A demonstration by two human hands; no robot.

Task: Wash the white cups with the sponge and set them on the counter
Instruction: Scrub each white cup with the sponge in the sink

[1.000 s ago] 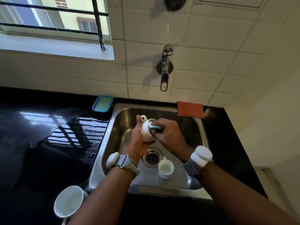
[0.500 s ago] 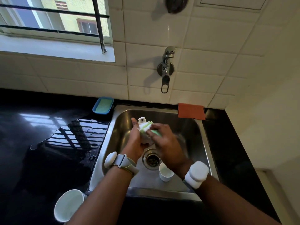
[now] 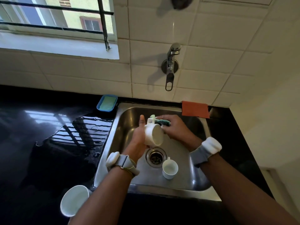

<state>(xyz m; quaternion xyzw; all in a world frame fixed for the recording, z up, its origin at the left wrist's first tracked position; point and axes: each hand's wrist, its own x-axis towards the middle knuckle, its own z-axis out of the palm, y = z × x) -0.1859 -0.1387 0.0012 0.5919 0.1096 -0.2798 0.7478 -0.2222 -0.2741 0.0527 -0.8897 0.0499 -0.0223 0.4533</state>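
Three white cups in my view. Nearest is the counter cup [image 3: 74, 200], on the black counter [image 3: 32, 159] just left of the sink's near corner, with its mouth facing the camera. It's partly behind my left forearm, and I can't tell if it's upright or tipped.

Next is the sink cup [image 3: 169, 168], upright on the floor of the steel sink [image 3: 186, 181], just beside the drain [image 3: 156, 157] on its near-right side, with the handle on the far side.

Grey wristbands with white pods on both wrists.

Above the drain, my left hand [image 3: 138, 140] is clamped on the held cup [image 3: 153, 133], fingers wrapped round the body and thumb pointing up past it. That cup is tilted with its mouth toward me and its handle at the far top.

My right hand [image 3: 177, 129] is pinching the green sponge [image 3: 162, 122], which is pressed against the cup's far side at the handle.

On the counter left of the sink there's a wet patch reflecting the window bars.

Further back:
- blue dish [image 3: 107, 103] with a pale green pad, at the sink's far-left corner
- orange cloth [image 3: 194, 109] on the far-right rim
- wall tap [image 3: 170, 67] on the white tiles, no water visible
- barred window [image 3: 56, 18] at upper left
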